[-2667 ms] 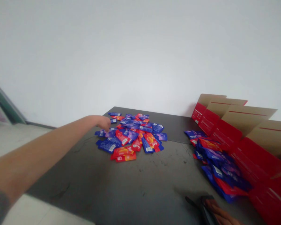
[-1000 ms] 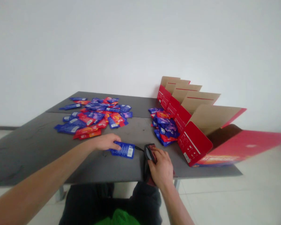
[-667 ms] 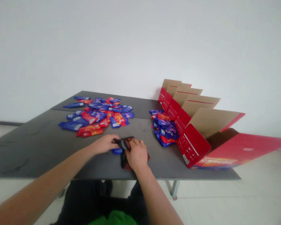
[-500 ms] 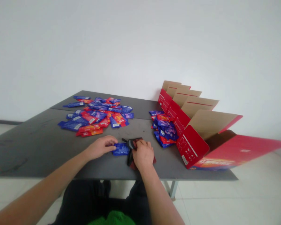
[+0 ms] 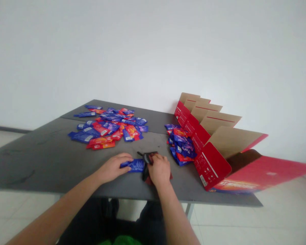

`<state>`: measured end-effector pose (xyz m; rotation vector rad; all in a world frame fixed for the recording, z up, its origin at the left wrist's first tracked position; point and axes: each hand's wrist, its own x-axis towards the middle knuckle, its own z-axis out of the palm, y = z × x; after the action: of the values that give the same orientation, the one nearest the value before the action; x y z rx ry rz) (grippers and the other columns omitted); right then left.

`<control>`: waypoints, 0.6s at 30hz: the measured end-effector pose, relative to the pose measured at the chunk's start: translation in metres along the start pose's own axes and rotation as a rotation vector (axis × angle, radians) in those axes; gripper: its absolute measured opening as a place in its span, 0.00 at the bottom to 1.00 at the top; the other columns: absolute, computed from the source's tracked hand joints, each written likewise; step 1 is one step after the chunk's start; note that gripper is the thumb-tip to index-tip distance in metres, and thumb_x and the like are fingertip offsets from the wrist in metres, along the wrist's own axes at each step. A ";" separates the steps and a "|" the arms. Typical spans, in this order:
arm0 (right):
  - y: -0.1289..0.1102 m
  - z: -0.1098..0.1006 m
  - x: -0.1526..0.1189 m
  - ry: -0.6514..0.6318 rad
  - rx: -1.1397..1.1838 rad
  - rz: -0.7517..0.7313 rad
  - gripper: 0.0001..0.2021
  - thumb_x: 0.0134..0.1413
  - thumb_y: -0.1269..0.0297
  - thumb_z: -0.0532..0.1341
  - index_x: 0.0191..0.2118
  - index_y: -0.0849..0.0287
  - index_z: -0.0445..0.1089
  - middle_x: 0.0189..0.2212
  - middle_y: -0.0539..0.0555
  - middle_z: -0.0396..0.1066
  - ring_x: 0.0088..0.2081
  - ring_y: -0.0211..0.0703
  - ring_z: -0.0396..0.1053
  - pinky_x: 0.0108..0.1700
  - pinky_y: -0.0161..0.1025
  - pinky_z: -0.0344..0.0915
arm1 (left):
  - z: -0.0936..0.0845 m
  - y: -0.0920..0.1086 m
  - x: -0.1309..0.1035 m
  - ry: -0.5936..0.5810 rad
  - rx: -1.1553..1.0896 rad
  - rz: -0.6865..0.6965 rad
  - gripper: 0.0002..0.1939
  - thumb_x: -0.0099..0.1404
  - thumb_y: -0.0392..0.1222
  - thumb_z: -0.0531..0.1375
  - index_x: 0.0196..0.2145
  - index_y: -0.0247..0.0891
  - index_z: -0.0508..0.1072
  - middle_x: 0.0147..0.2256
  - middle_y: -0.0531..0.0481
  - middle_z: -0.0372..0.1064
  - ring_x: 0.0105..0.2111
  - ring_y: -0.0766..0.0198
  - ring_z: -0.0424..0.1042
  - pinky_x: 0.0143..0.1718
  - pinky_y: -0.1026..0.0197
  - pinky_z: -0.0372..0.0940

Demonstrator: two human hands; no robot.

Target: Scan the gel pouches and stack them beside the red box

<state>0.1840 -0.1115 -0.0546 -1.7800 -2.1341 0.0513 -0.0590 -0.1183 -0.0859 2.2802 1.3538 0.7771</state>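
Observation:
A blue pouch [image 5: 137,165] lies flat near the table's front edge. My left hand [image 5: 114,168] is closed on the pouch's left end, thumb in front and fingers behind. The pouch's right end meets a black and dark-red hand tool [image 5: 145,174], whose exact kind I cannot make out. My right hand [image 5: 160,169] is wrapped over that tool from above and hides most of it.
A pile of blue and red pouches [image 5: 112,124] spreads over the left back of the dark table [image 5: 53,163]. A smaller pouch heap [image 5: 181,144] rests against a row of open red cartons [image 5: 214,166] on the right. A white wall [image 5: 142,51] stands behind.
My left hand has moved further over the pouch's left end and closed on it. My right hand stays on the black tool. The whole view has shifted slightly.

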 end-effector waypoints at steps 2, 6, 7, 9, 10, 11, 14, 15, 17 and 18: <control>0.004 -0.009 0.004 0.012 -0.022 0.039 0.10 0.63 0.65 0.62 0.47 0.56 0.78 0.49 0.57 0.77 0.48 0.53 0.68 0.48 0.45 0.62 | 0.002 -0.002 0.000 0.013 0.005 -0.007 0.18 0.67 0.44 0.65 0.53 0.43 0.80 0.56 0.45 0.75 0.55 0.52 0.74 0.62 0.52 0.66; -0.035 -0.003 0.003 0.061 0.075 -0.168 0.11 0.66 0.61 0.61 0.49 0.53 0.78 0.51 0.55 0.76 0.51 0.51 0.66 0.49 0.44 0.62 | 0.004 -0.002 0.000 0.004 0.034 -0.018 0.18 0.65 0.38 0.63 0.52 0.45 0.80 0.55 0.46 0.77 0.55 0.51 0.75 0.61 0.50 0.67; -0.045 0.002 0.002 0.050 0.091 -0.204 0.10 0.66 0.60 0.60 0.48 0.53 0.78 0.51 0.54 0.76 0.50 0.51 0.67 0.49 0.44 0.62 | 0.004 -0.001 0.001 0.005 0.044 -0.028 0.19 0.64 0.35 0.62 0.52 0.45 0.80 0.53 0.46 0.78 0.54 0.51 0.75 0.60 0.50 0.68; -0.052 0.012 -0.001 0.013 0.105 -0.217 0.10 0.65 0.60 0.61 0.47 0.53 0.78 0.50 0.53 0.77 0.49 0.51 0.67 0.48 0.44 0.62 | 0.003 0.001 0.000 0.015 0.055 -0.042 0.18 0.62 0.34 0.62 0.50 0.44 0.81 0.51 0.46 0.79 0.53 0.50 0.76 0.58 0.50 0.69; -0.047 0.015 -0.002 -0.001 0.106 -0.196 0.10 0.65 0.61 0.62 0.48 0.53 0.78 0.50 0.53 0.77 0.49 0.51 0.67 0.48 0.44 0.62 | 0.002 0.002 0.000 0.019 0.051 -0.037 0.17 0.63 0.35 0.63 0.49 0.44 0.81 0.51 0.46 0.78 0.53 0.51 0.76 0.59 0.51 0.69; -0.038 0.015 -0.001 -0.011 0.102 -0.162 0.11 0.64 0.61 0.62 0.48 0.53 0.78 0.51 0.53 0.77 0.49 0.51 0.67 0.48 0.44 0.62 | 0.001 0.003 0.000 0.019 0.041 -0.026 0.16 0.64 0.37 0.63 0.50 0.45 0.81 0.52 0.46 0.78 0.54 0.51 0.75 0.60 0.51 0.68; 0.000 0.004 0.005 -0.028 0.049 -0.023 0.11 0.65 0.63 0.61 0.49 0.54 0.79 0.52 0.55 0.76 0.50 0.51 0.67 0.49 0.43 0.61 | 0.001 0.003 -0.002 0.022 0.010 -0.011 0.17 0.67 0.44 0.64 0.53 0.45 0.80 0.56 0.46 0.75 0.56 0.52 0.74 0.62 0.52 0.66; 0.008 -0.002 0.008 -0.032 0.028 0.020 0.12 0.65 0.63 0.60 0.48 0.55 0.79 0.52 0.56 0.76 0.49 0.51 0.68 0.49 0.43 0.61 | 0.002 0.003 -0.003 0.025 0.007 -0.018 0.17 0.67 0.45 0.64 0.53 0.44 0.80 0.57 0.46 0.75 0.56 0.52 0.74 0.63 0.52 0.66; 0.009 -0.011 0.010 -0.013 0.015 0.045 0.12 0.66 0.64 0.60 0.49 0.55 0.79 0.52 0.57 0.76 0.50 0.52 0.68 0.50 0.44 0.61 | 0.003 0.001 -0.003 0.028 0.007 -0.034 0.18 0.66 0.45 0.65 0.53 0.44 0.80 0.57 0.45 0.74 0.57 0.50 0.74 0.63 0.50 0.66; 0.002 -0.013 0.009 0.006 0.024 0.020 0.12 0.66 0.64 0.60 0.49 0.55 0.79 0.53 0.57 0.76 0.50 0.52 0.67 0.51 0.44 0.61 | 0.003 0.001 -0.003 0.025 0.009 -0.036 0.18 0.66 0.45 0.65 0.53 0.44 0.80 0.58 0.45 0.74 0.57 0.50 0.73 0.63 0.50 0.66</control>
<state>0.1885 -0.1051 -0.0409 -1.7863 -2.1029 0.0765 -0.0578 -0.1218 -0.0888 2.2537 1.4080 0.7916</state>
